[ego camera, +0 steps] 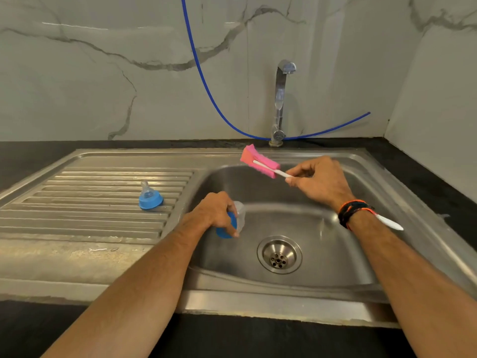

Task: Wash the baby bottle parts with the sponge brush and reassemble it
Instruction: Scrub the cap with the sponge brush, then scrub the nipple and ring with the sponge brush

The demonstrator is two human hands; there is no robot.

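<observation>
We look from head height, forward and down, close over the sink (335, 254) set in the counter (38, 156), facing the wall (103, 73)

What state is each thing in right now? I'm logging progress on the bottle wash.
Bottle: open, nipple off, gripped by left hand over the basin.
Nipple cap: detached, standing on the drainboard.
Sponge brush: held in right hand, outside the bottle.
Tap: no water visibly running.
</observation>
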